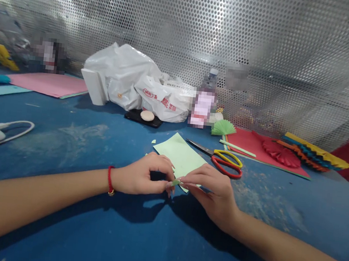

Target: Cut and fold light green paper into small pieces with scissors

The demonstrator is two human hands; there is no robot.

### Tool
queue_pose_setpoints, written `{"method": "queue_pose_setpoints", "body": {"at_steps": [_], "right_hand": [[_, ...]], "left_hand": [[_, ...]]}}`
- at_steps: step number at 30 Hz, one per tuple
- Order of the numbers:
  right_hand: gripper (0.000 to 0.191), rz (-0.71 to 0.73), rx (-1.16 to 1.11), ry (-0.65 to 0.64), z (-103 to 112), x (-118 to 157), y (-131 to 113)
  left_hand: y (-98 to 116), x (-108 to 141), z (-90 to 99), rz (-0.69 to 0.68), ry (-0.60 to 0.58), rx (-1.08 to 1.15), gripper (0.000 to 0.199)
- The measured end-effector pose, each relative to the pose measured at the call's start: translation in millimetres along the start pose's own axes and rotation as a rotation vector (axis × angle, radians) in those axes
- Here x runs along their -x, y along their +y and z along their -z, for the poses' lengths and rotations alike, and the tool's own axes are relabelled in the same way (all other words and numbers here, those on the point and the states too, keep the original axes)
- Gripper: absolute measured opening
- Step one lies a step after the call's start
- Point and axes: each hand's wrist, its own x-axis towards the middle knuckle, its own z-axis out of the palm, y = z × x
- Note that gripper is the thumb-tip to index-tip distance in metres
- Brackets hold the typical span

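Note:
Between my two hands, just above the blue table [89,229], is a small piece of green paper [175,182]. My left hand [145,175], with a red bracelet [110,180] at the wrist, pinches one end of it. The other end is in the fingertips of my right hand [213,192]. Fingers cover most of the piece, so its full shape is hidden. Behind my hands lies a pale green sheet of paper [181,154], partly covered by them. Scissors [221,158] with one yellow and one red handle rest to its right, blades pointing left.
White plastic bags [130,76] stand at the back beside a blurred bottle [204,98]. A black phone [143,119] carries a round pale object. At right are a green paper fan [224,128], red sheets [244,142] and folded paper strips [318,152]. Pink sheets [48,84] lie at left.

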Motion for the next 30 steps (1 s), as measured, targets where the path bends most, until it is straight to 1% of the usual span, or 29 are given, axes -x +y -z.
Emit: {"method": "queue_pose_setpoints", "body": {"at_steps": [4,8,11,15,20,24,27,30], "right_hand": [[0.018,0.003,0.015,-0.002,-0.5,-0.3,0.0],[0.015,-0.011,0.009,0.003,-0.8,-1.0,-0.6],[0.015,-0.018,0.017,-0.004,-0.3,-1.4,-0.6],[0.016,-0.041,0.018,-0.005,0.3,-2.0,-0.9],[0.015,-0.064,0.019,0.015,0.1,-2.5,-1.3],[0.015,-0.092,0.037,0.026,0.7,-2.0,-1.5],[0.014,-0.115,0.043,0.035,1.0,-1.5,-0.9],[0.014,-0.130,0.045,0.040,1.0,-1.3,-0.2]], "left_hand": [[0.4,-0.3,0.0,-0.007,0.015,-0.024,0.017],[1.3,-0.5,-0.7,-0.014,0.018,-0.029,0.017],[1.2,-0.4,-2.5,-0.027,0.046,-0.063,0.019],[2.4,1.2,-5.0,-0.057,0.110,-0.218,0.021],[7.7,4.1,-6.4,-0.096,0.131,-0.367,0.013],[6.7,4.3,-7.9,-0.122,0.171,-0.499,0.024],[2.1,4.1,-8.6,-0.120,0.205,-0.584,0.025],[-2.0,4.2,-8.3,-0.108,0.212,-0.606,0.027]]}}
